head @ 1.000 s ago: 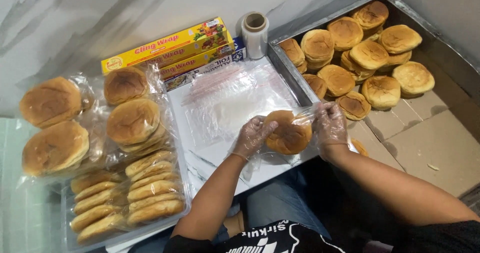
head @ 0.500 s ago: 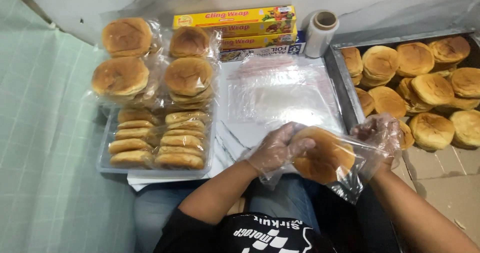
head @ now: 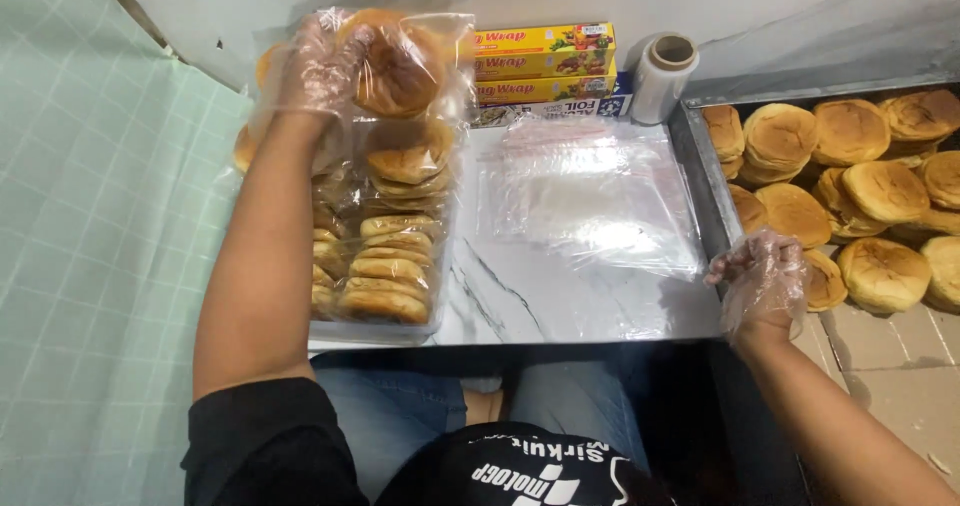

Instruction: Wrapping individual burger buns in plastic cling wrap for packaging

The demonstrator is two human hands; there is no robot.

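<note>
Holding a round golden-brown bun sealed in a clear plastic bag [head: 400,66] above the far end of the tray, we see our gloved left hand [head: 318,64] curled around the bag's left edge, fingers closed on the plastic. The bun faces us flat-side on, its crust toward the camera; being round, it shows no long axis. Below it, a clear plastic tray of bagged buns [head: 385,266] runs away from us along the white marble-patterned tabletop [head: 540,296]. Against the wall lie two long yellow cling-wrap boxes [head: 545,64], stacked, with a blue foil box beneath, and a roll of clear film [head: 665,76] stands upright just beside them. A stack of clear plastic bags [head: 590,196] lies flat mid-table. Our gloved right hand [head: 762,276] rests loosely curled, holding nothing, at the edge of the metal tray of loose buns [head: 860,186].
</note>
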